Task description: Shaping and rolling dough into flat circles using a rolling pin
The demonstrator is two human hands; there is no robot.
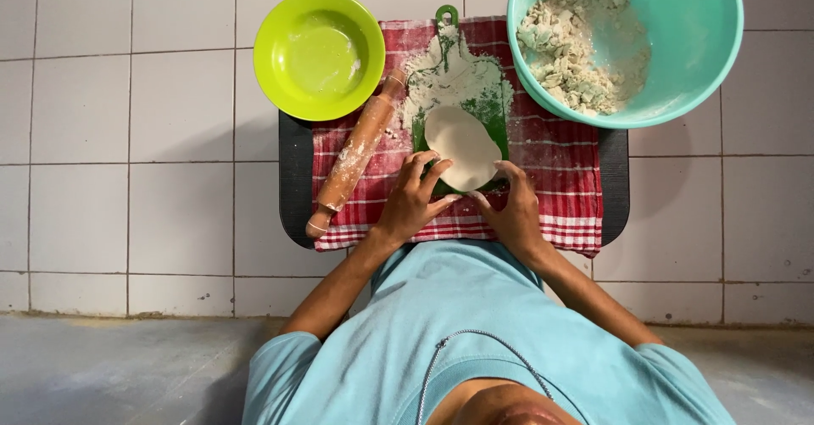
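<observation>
Pressing down at the near edge of a flat oval of pale dough (pixel 462 145), both hands are right on the job. The left hand (pixel 413 204) lies with its fingers spread a little, tips resting on the dough's lower left edge. The right hand (pixel 511 213) sits at the lower right edge, fingers curled close together, tips touching the rim of the dough; neither hand is clamped around anything.

The dough lies on a green cutting board (pixel 490 103) dusted with flour, the board's handle pointing away from the person. Under the board there's a red checked cloth (pixel 560 170), and under that a dark tray (pixel 292 179), all on a white tiled floor (pixel 127 137).

Just left of the board, a floury wooden rolling pin (pixel 356 152) rests at a slant on the cloth, apart from the left hand. Beyond it sits a lime green bowl (pixel 319 53). At the top right, a teal bowl (pixel 678 18) holds crumbly lumps of dough mix (pixel 570 47).
</observation>
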